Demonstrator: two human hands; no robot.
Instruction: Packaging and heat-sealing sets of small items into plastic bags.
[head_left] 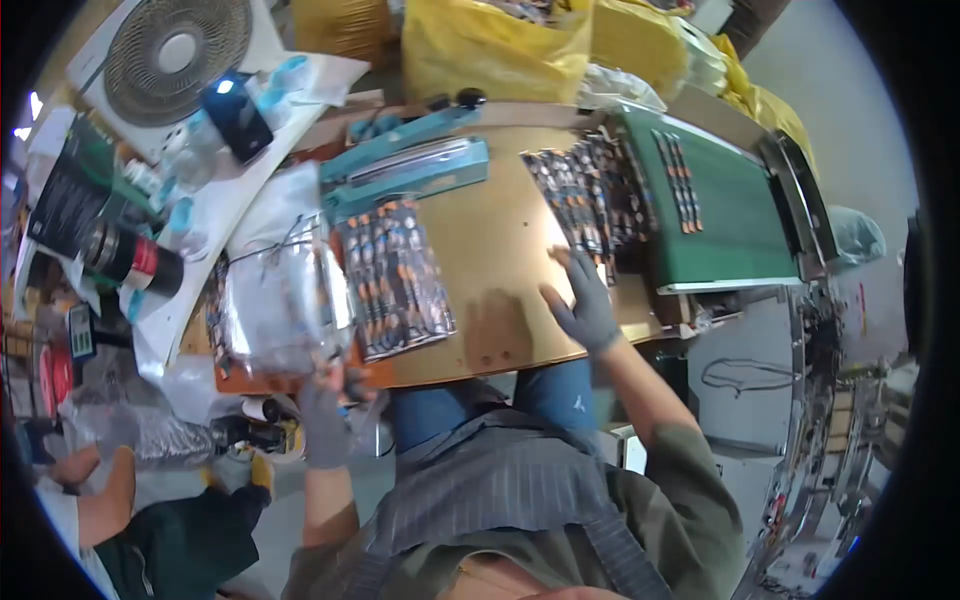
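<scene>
workshop, green conveyor (735,225), yellow sacks (490,55)

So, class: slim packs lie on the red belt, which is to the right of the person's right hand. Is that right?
Not quite: the belt is green, not red, as the head view shows. Slim packs do lie on it, and it is to the right of the right hand.

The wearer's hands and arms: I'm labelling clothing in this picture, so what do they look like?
The left hand and right hand wear plain grey gloves that end at the wrists; some right fingertips look uncovered, and the left ones are blurred. Both forearms are bare up to dark olive sleeves, the right one ending around the elbow. No cables or markings show.
</scene>
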